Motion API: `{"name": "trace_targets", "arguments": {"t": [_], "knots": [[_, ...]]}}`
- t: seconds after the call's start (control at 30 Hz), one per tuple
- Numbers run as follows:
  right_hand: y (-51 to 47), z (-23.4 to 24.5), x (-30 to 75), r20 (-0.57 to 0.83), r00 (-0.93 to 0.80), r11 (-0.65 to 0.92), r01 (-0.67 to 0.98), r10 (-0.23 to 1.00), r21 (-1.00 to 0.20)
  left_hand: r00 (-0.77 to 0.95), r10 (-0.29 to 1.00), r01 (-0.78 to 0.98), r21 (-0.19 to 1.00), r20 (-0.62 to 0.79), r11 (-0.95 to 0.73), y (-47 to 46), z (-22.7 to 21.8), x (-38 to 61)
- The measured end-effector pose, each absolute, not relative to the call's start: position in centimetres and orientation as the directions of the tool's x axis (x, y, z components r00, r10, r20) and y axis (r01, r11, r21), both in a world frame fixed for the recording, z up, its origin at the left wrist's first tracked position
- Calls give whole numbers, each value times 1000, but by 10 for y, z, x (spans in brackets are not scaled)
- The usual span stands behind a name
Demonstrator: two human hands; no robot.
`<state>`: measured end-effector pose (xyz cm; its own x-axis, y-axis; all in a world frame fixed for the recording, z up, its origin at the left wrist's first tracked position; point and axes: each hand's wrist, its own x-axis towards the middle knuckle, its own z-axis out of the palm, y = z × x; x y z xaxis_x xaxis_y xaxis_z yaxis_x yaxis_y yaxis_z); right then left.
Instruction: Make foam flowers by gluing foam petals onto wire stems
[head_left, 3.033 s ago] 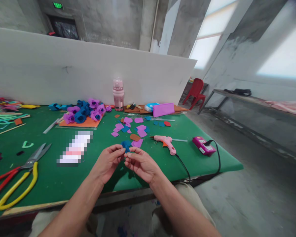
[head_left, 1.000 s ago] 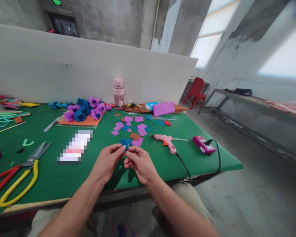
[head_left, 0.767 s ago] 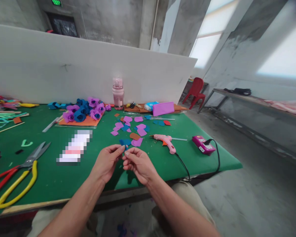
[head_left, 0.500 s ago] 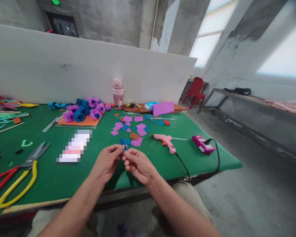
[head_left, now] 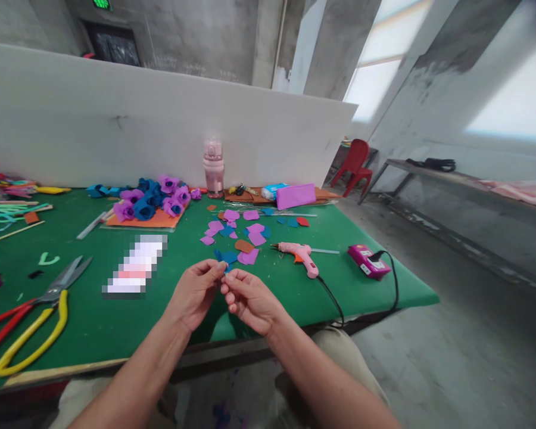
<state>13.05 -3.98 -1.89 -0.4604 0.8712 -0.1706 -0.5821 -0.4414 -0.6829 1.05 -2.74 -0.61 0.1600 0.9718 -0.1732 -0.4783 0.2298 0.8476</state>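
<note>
Between my fingertips, above the front of the green table, is a small blue paper piece (head_left: 227, 268), mostly covered by the fingers. My left hand (head_left: 201, 290) pinches it from one side, and my right hand (head_left: 249, 298) pinches it from the other, the two hands almost touching. Just beyond them lie loose petal-shaped cutouts: purple pieces (head_left: 248, 257), a brown piece (head_left: 244, 245) and blue pieces (head_left: 230, 257). To the right a pink glue gun (head_left: 298, 253) rests on its side with a clear glue stick in its back.
Purple and blue paper flowers (head_left: 148, 199) sit on orange sheets at the back. Large scissors (head_left: 49, 304) lie open at left, beside a blurred rectangle (head_left: 136, 265). A pink bottle (head_left: 213, 170) stands against the white board (head_left: 161, 125). A magenta power strip (head_left: 368, 262) with a cable is at right.
Both hands stay in nearly the same spot, still pinching the blue paper. The fingers have shifted only slightly. Nothing else on the table has moved.
</note>
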Motion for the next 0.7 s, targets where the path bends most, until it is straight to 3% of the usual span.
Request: {"name": "trace_targets", "arguments": {"t": [0.4,0.7], "knots": [[-41,-18,128,-170,-421,-405,-566,891,-718,12,991,-421,898,-135,127,-27,-1,11],[-40,-22,131,-177,-490,-482,-617,854,-622,146,973,-439,870,-177,224,-27,0,6]]}}
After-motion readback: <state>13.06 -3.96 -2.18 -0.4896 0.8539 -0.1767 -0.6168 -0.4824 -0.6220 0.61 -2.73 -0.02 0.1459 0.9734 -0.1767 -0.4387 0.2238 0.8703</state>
